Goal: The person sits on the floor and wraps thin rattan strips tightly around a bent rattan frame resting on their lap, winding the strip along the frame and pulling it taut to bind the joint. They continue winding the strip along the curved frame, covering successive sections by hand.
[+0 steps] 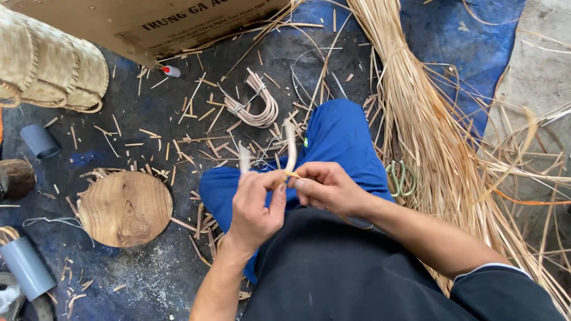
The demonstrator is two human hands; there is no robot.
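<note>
My left hand (254, 205) and my right hand (326, 187) meet above my lap, over my blue trousers (342, 137). Together they pinch a bent pale cane strip (290, 145) whose two ends stick up above my fingers. A thin straw-coloured strand runs from under my right fingers off to the right. My right forearm crosses my dark shirt.
A big bundle of straw-coloured reed strips (428, 131) lies at right on a blue tarp. A tied bunch of curved cane pieces (256, 107), a round wooden block (125, 208), stacked woven baskets (50, 65), grey pipe pieces (27, 267), a cardboard box (148, 24) and green-handled scissors (401, 178) surround me.
</note>
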